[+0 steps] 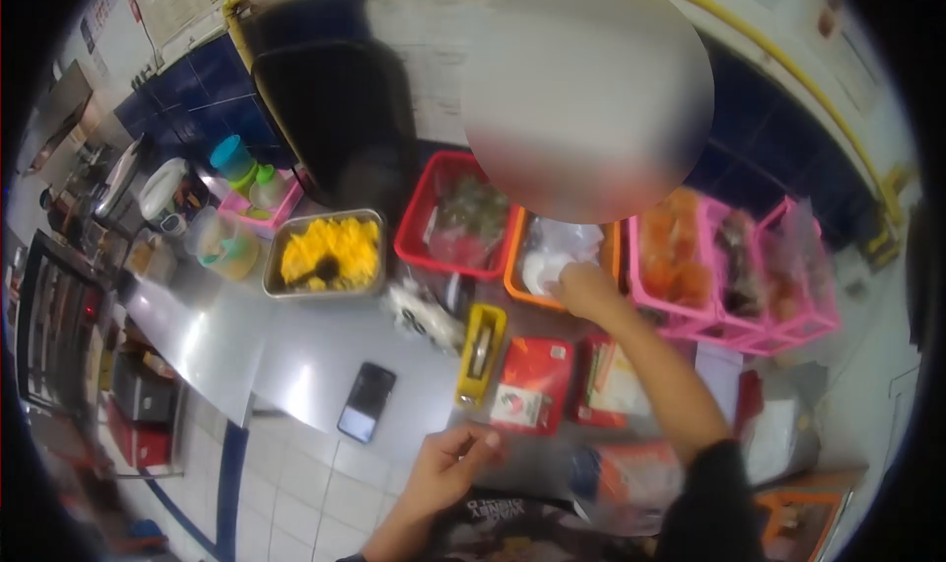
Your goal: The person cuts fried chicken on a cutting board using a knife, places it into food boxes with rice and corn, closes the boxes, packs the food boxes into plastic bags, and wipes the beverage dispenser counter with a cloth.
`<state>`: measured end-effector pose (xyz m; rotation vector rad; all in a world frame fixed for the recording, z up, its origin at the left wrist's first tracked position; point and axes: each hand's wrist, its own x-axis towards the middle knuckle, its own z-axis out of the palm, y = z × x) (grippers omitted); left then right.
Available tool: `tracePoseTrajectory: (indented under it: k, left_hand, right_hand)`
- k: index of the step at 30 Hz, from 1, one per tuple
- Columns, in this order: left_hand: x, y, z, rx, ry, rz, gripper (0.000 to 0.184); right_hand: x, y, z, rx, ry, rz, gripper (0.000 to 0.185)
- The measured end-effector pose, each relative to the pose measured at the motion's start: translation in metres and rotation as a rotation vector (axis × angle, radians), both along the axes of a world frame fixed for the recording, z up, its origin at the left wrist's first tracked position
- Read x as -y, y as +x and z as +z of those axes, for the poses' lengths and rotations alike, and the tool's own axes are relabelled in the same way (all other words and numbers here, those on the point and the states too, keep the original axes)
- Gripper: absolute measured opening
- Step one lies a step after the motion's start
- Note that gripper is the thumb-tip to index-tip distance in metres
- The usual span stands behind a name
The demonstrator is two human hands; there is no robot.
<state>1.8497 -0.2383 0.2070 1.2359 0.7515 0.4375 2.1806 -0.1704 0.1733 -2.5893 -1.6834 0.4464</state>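
Reaching into the orange basket (513, 274), the right hand (583, 289) is at the white things (542, 270) inside it. Its fingers point downward and are partly hidden, so I cannot tell if they pinch something. The left hand (445, 466) is near the front edge of the counter (296, 340), its fingers curled and the thumb close to the index finger; whether a small thing is between them, I cannot tell.

The baskets stand side by side, which seems to keep different contents separate: the red basket (407, 239) at left, the pink baskets (676, 311) at right. Farther left is the metal pan (330, 290) with yellow food (330, 252).

Nearer the body lie the phone (369, 401), the yellow holder (480, 353), the left red box (533, 385) and the right red box (608, 385). The right arm crosses above this last one, probably because it stands in the way.
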Motion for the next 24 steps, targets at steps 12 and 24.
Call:
tracePoseTrajectory:
  k: [12, 24]
  left_hand:
    - [-0.141, 0.018, -0.039, 0.069, -0.156, 0.014, 0.023]
    - [-0.174, 0.149, -0.066, -0.001, 0.126, -0.162, 0.03]
  right_hand:
    - [-0.008, -0.016, -0.057, 0.301, 0.258, -0.383, 0.014]
    - [0.044, 0.01, -0.053, -0.226, 0.803, -0.761, 0.018]
